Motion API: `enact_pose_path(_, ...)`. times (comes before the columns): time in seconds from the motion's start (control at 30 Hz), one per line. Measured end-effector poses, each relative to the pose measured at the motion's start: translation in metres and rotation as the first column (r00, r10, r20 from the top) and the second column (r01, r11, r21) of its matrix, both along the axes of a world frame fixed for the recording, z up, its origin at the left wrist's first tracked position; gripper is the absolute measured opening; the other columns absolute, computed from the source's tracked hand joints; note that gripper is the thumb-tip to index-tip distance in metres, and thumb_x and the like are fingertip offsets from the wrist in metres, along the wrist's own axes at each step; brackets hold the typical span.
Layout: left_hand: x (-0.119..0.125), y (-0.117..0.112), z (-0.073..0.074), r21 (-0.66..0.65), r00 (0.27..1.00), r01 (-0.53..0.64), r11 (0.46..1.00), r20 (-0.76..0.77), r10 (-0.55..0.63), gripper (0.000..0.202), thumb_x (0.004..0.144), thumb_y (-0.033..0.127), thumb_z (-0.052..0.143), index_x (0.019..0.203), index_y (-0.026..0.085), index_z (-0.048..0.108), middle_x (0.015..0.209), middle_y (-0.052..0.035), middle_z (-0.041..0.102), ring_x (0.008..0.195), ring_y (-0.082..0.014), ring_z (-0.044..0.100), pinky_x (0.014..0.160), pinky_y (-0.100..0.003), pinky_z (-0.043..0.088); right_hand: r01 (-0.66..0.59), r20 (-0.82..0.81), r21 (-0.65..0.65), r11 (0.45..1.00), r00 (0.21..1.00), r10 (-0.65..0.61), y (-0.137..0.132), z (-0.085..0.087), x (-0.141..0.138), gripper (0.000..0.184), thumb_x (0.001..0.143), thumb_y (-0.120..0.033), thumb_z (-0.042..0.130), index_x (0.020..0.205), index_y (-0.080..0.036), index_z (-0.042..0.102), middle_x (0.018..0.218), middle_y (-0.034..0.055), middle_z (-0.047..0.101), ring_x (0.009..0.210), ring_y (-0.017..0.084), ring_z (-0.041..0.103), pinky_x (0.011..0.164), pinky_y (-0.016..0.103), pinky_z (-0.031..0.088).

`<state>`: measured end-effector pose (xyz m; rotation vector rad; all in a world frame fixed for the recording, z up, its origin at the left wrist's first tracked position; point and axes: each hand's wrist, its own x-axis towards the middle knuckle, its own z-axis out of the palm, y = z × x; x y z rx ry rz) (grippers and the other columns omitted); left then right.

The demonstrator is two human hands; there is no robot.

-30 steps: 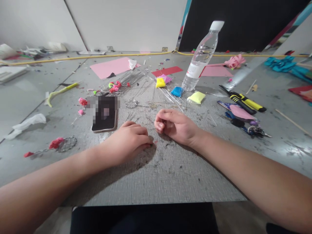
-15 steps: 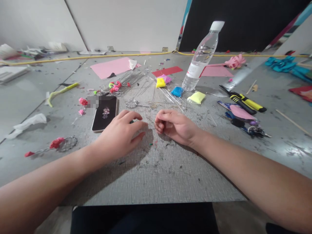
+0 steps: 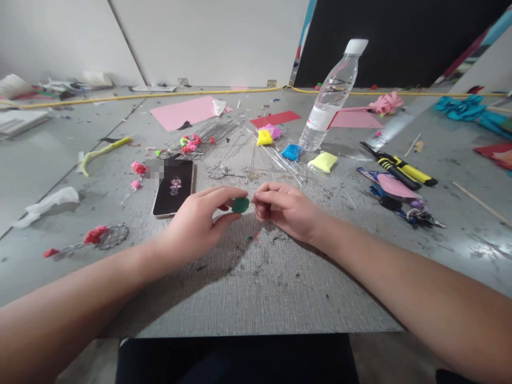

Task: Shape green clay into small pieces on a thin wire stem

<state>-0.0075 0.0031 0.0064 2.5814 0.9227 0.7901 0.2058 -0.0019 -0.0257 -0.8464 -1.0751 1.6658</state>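
Pinching a small green disc [image 3: 240,205] between thumb and fingers, the left hand [image 3: 194,216] holds it above the bench [image 3: 264,298], just beside the right fingertips. The disc is deep green, matte and smooth-faced, with a rounded outline; its far edge is hidden by the fingers. The right hand [image 3: 292,210] is curled, thumb laid against the bent index finger; whether anything thin is caught there, I cannot tell. A green crumb [image 3: 248,238] lies on the bench's grey, finely streaked surface below. Near the left hand sits a glossy, dark-screened phone [image 3: 174,186]. Beyond are soft, pillow-shaped packets in yellow [image 3: 264,137], blue [image 3: 292,152] and pale yellow [image 3: 323,161], plus a clear plastic bottle [image 3: 322,114] standing upright, ribbed and white-capped. A twisted wire loop [image 3: 113,237] with crumpled red bits lies off to the left.
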Motion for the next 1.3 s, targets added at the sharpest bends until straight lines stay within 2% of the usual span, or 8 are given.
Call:
enact_pose_path(0.17,0.000,-0.002,-0.001,0.041,0.998,0.029,0.999,0.062,-0.032,0.027,0.093,0.011,0.060,0.117,0.020,0.069,0.123,-0.0097,0.074,0.111,-0.0228,0.071,0.098,-0.041,0.059,-0.060,0.105,0.041,0.997,0.993,0.055,-0.002,0.001,0.000,0.025,0.080,-0.041,0.078,0.073,-0.019,0.068,0.068,-0.0001,0.063,0.062,0.013,0.056,0.061,0.030,0.048)
enact_pose_path(0.3,0.000,-0.002,-0.002,0.045,0.994,0.022,0.999,0.105,-0.026,0.023,0.092,0.013,0.062,0.113,0.020,0.071,0.118,-0.0095,0.073,0.099,-0.0204,0.072,0.088,-0.036,0.062,-0.110,0.209,0.129,0.986,0.975,0.081,-0.007,0.003,0.000,0.027,0.084,-0.042,0.075,0.073,-0.019,0.068,0.069,-0.0007,0.062,0.063,0.013,0.057,0.060,0.028,0.050)
enact_pose_path(0.4,0.001,-0.002,-0.002,0.038,0.993,0.023,0.999,0.115,-0.027,0.021,0.091,0.014,0.064,0.110,0.020,0.071,0.112,-0.0078,0.073,0.090,-0.0178,0.071,0.083,-0.034,0.062,-0.123,0.237,0.149,0.981,0.968,0.085,-0.008,0.005,-0.001,0.027,0.085,-0.041,0.074,0.072,-0.019,0.067,0.067,-0.0014,0.061,0.061,0.012,0.056,0.058,0.028,0.050)
enact_pose_path(0.6,0.002,-0.002,-0.005,-0.053,0.989,0.001,0.999,0.147,0.007,0.033,0.089,0.021,0.072,0.121,0.016,0.066,0.117,-0.0113,0.070,0.098,-0.0194,0.071,0.085,-0.034,0.065,-0.108,0.261,0.178,0.978,0.964,0.059,-0.009,0.005,-0.001,0.034,0.082,-0.049,0.079,0.075,-0.019,0.065,0.062,-0.0031,0.058,0.057,0.012,0.054,0.055,0.028,0.048)
enact_pose_path(0.83,0.001,0.000,-0.009,-0.144,0.991,-0.044,0.989,0.118,0.061,0.025,0.091,0.029,0.067,0.112,0.015,0.070,0.092,-0.0084,0.074,0.079,-0.0201,0.074,0.074,-0.036,0.065,-0.092,0.382,0.314,0.945,0.923,-0.037,-0.009,-0.003,0.000,0.028,0.086,-0.046,0.076,0.083,-0.019,0.069,0.068,-0.0024,0.060,0.058,0.012,0.052,0.054,0.028,0.042)
enact_pose_path(1.1,0.002,-0.002,-0.006,-0.258,0.983,-0.064,0.964,0.150,0.106,0.031,0.090,0.032,0.068,0.115,0.015,0.070,0.087,-0.0063,0.076,0.076,-0.0194,0.074,0.073,-0.035,0.064,0.038,0.411,0.365,0.930,0.890,-0.197,-0.010,0.005,0.002,0.021,0.090,-0.033,0.066,0.074,-0.020,0.066,0.064,-0.0021,0.058,0.060,0.013,0.050,0.057,0.029,0.038)
enact_pose_path(1.3,0.003,-0.004,-0.005,-0.287,0.975,-0.028,0.957,0.205,0.090,0.033,0.087,0.028,0.070,0.118,0.016,0.068,0.092,-0.0060,0.077,0.078,-0.0178,0.073,0.072,-0.033,0.063,0.014,0.416,0.478,0.878,0.877,-0.240,-0.014,0.004,0.001,0.018,0.094,-0.034,0.064,0.082,-0.020,0.066,0.072,-0.0013,0.061,0.064,0.013,0.052,0.060,0.029,0.040)
